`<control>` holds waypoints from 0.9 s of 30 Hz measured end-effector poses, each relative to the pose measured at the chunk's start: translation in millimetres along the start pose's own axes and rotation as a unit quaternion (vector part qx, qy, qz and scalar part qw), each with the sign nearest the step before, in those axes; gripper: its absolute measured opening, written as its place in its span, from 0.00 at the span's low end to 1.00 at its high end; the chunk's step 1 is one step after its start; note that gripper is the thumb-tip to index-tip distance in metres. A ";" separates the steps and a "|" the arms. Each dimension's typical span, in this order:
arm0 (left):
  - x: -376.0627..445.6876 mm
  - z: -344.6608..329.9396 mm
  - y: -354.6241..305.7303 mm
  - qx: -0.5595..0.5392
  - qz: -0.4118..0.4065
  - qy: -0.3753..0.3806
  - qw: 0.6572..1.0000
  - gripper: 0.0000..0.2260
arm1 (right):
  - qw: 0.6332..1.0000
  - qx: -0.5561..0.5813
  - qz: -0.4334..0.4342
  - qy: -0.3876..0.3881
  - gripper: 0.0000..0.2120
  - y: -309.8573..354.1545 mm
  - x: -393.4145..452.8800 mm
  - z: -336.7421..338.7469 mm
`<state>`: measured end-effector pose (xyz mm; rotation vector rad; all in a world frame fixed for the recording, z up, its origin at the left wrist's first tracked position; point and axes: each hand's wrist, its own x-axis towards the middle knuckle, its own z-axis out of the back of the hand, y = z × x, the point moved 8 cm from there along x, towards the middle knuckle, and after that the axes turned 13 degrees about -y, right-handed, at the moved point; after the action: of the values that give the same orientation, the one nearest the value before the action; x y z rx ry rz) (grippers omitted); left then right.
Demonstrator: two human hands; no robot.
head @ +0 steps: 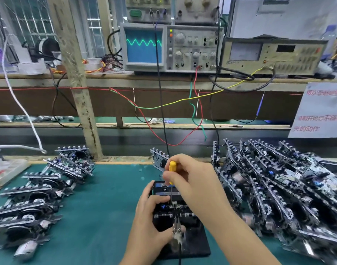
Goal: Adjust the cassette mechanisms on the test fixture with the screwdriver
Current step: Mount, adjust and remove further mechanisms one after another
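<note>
A person's right hand pinches a yellow-handled screwdriver upright, its thin shaft reaching down into a cassette mechanism seated on the black test fixture at the centre of a green mat, while the left hand grips the mechanism's left side. An oscilloscope behind shows a steady green wave. One unit seems mid-adjustment; mechanisms are stacked in a smaller pile on the left and a much larger pile on the right, and which are finished cannot be told.

Right hand holds screwdriver upright over fixture; left hand grips mechanism.
</note>
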<state>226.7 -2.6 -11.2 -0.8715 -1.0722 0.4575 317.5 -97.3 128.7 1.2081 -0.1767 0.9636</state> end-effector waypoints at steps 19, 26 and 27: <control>0.1 0.1 -2.0 0.004 0.010 -0.003 1.000 0.31 | 0.997 -0.036 0.008 0.068 0.10 -1.1 0.7 -1.4; -1.5 1.6 -4.0 0.011 0.011 0.002 1.000 0.31 | 0.990 -0.039 0.036 0.129 0.10 5.4 2.9 -9.4; -1.2 1.3 -4.2 0.010 0.011 0.003 1.000 0.31 | 0.994 -0.035 0.041 0.092 0.11 5.1 3.1 -7.3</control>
<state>224.7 -5.5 -8.3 -0.8673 -1.0523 0.4822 313.2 -89.4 131.3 1.0481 -0.1125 1.1267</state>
